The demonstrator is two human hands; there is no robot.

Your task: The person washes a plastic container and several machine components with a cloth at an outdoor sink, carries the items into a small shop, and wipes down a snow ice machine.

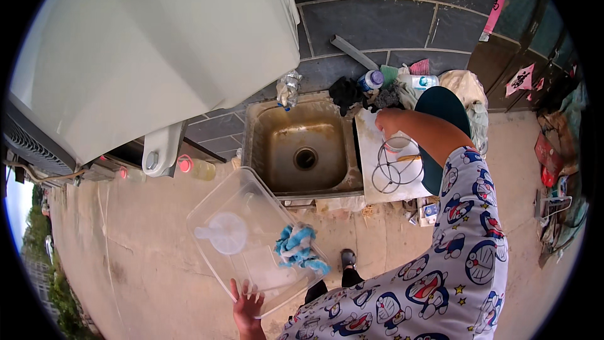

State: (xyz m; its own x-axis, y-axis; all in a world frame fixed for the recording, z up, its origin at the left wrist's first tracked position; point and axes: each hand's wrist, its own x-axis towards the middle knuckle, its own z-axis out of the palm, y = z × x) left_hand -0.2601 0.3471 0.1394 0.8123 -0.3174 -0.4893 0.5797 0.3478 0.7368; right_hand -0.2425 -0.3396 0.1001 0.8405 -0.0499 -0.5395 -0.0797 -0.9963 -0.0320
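My left hand [248, 305] grips the near edge of a clear plastic bin [220, 283], its fingers lying over the rim. The bin is held tilted, left of my body. Inside are a translucent round scoop-like piece with a short handle [226, 233] and a crumpled blue-and-white cloth [297, 249]. My right hand [386, 121] reaches to the far edge of a white board [371, 186] beside the sink, fingers curled beside dark, bunched material; whatever they hold is hidden. Near that forearm lie a round dark wire rack [382, 179] and a small white cup [397, 142].
A stained metal sink [267, 173] has a foil-wrapped tap [289, 88] above it. A bulky white appliance housing [163, 38] overhangs the left. Bottles, including a purple-capped one [371, 80], and bags crowd the wall. A dark teal round object [434, 173] sits behind my right arm.
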